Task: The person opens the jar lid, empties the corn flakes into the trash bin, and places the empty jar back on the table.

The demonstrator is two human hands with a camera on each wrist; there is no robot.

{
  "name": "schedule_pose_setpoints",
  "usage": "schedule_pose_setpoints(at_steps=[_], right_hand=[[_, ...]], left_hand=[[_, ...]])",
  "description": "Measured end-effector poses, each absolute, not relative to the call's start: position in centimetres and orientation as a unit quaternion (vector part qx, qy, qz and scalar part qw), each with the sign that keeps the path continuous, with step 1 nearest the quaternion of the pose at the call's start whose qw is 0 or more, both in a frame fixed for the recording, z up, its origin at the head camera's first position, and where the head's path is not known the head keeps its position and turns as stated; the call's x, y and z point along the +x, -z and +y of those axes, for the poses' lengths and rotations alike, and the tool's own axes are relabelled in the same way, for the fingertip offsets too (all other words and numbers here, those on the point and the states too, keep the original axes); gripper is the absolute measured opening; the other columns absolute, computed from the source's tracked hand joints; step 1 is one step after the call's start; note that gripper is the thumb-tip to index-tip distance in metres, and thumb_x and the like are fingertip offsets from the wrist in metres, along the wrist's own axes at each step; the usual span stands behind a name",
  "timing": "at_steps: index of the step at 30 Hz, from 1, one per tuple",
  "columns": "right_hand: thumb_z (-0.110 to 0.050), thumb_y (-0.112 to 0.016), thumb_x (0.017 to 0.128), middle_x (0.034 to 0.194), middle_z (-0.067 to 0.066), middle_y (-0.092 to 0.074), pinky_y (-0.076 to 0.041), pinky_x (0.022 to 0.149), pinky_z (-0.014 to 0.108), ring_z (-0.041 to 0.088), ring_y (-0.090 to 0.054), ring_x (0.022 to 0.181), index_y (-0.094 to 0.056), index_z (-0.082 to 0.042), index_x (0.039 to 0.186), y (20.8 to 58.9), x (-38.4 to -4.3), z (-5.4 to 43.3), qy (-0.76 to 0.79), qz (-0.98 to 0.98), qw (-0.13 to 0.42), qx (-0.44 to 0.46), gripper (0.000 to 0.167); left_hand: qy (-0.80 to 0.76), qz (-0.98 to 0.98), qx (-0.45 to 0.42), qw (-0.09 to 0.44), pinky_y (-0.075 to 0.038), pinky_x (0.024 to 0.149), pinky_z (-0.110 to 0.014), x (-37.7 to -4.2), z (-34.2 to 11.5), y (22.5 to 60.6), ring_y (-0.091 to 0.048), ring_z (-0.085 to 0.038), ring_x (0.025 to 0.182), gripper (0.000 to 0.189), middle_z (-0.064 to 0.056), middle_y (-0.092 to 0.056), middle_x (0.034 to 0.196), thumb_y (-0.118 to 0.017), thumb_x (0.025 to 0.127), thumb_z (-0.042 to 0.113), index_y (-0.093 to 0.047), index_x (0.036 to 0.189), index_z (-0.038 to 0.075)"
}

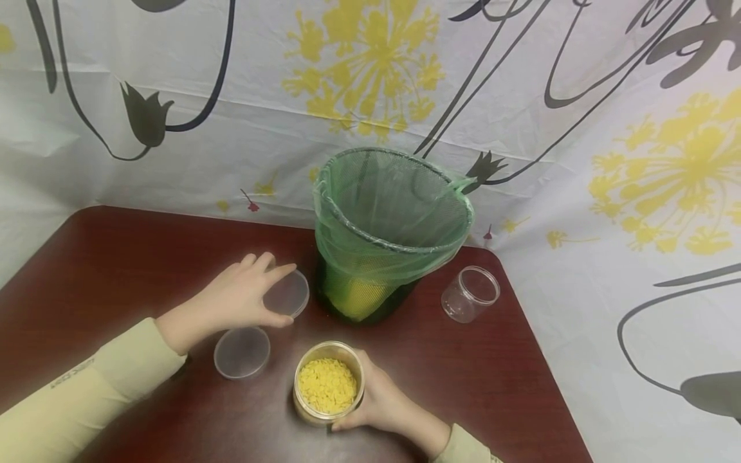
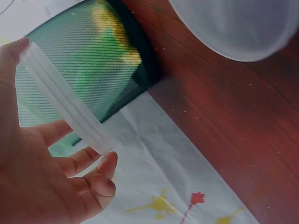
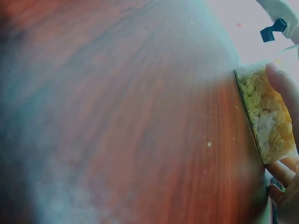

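Note:
My left hand holds a clear plastic lid by its edge, thumb and fingertips on opposite sides. In the left wrist view the lid is seen edge-on, clear of the tabletop. A second clear lid lies flat on the table just below that hand. My right hand grips a clear round jar around its right side. Yellow flakes fill it up near the open rim. In the right wrist view the flakes show through the jar's wall, with fingers wrapped round it.
A tall basket of green mesh, with something yellow low inside, stands at the table's back. Right of it is a clear, lidless jar. A flowered white sheet hangs behind the dark red table. Tiny crumbs dot the tabletop.

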State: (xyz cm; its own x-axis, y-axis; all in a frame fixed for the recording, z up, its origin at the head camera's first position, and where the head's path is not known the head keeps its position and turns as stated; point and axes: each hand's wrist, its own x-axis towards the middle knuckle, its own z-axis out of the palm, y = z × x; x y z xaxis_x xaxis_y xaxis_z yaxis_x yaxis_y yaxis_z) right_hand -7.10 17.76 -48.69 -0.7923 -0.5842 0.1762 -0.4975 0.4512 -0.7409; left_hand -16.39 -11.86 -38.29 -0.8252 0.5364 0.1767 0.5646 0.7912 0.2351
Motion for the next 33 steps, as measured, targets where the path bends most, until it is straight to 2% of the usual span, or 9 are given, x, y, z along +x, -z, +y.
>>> schedule_pose_setpoints(at_steps=[7,15,28,33], right_hand=[[-0.032,-0.096,0.049,0.139,-0.004,-0.047,-0.036,0.105,0.036,0.014,-0.046,0.125,-0.03,-0.022,0.145,48.7,-7.1,17.7,0.417,0.848,0.053,-0.323,0.117],[-0.033,-0.096,0.049,0.139,-0.002,-0.048,-0.037,0.104,0.037,0.016,-0.047,0.125,-0.03,-0.02,0.145,48.7,-7.0,17.8,0.416,0.846,0.045,-0.329,0.117],[-0.032,-0.096,0.049,0.139,-0.002,-0.048,-0.036,0.104,0.036,0.015,-0.046,0.125,-0.031,-0.019,0.145,48.7,-7.1,17.7,0.42,0.844,0.047,-0.329,0.116],[-0.033,-0.096,0.05,0.139,-0.002,-0.048,-0.036,0.104,0.037,0.016,-0.046,0.125,-0.031,-0.019,0.145,48.7,-7.1,17.8,0.418,0.844,0.042,-0.335,0.117]], left_hand=[[0.157,-0.95,-0.265,0.044,-0.046,0.067,-0.042,-16.9,-12.9,39.2,-0.047,-0.03,0.089,0.093,-0.014,-0.049,0.108,-0.076,0.065,0.061,-0.052,0.14,0.012],[0.16,-0.957,-0.241,0.036,-0.046,0.065,-0.042,-17.6,-14.3,40.3,-0.048,-0.032,0.088,0.092,-0.015,-0.049,0.109,-0.074,0.067,0.063,-0.051,0.14,0.011],[0.163,-0.964,-0.209,0.029,-0.045,0.066,-0.046,-18.3,-16.4,42.2,-0.047,-0.036,0.088,0.091,-0.019,-0.048,0.109,-0.076,0.069,0.059,-0.051,0.138,0.006],[0.16,-0.964,-0.21,0.029,-0.045,0.062,-0.045,-18.5,-16.9,42.9,-0.048,-0.035,0.085,0.092,-0.02,-0.049,0.106,-0.075,0.068,0.061,-0.052,0.136,0.004]])
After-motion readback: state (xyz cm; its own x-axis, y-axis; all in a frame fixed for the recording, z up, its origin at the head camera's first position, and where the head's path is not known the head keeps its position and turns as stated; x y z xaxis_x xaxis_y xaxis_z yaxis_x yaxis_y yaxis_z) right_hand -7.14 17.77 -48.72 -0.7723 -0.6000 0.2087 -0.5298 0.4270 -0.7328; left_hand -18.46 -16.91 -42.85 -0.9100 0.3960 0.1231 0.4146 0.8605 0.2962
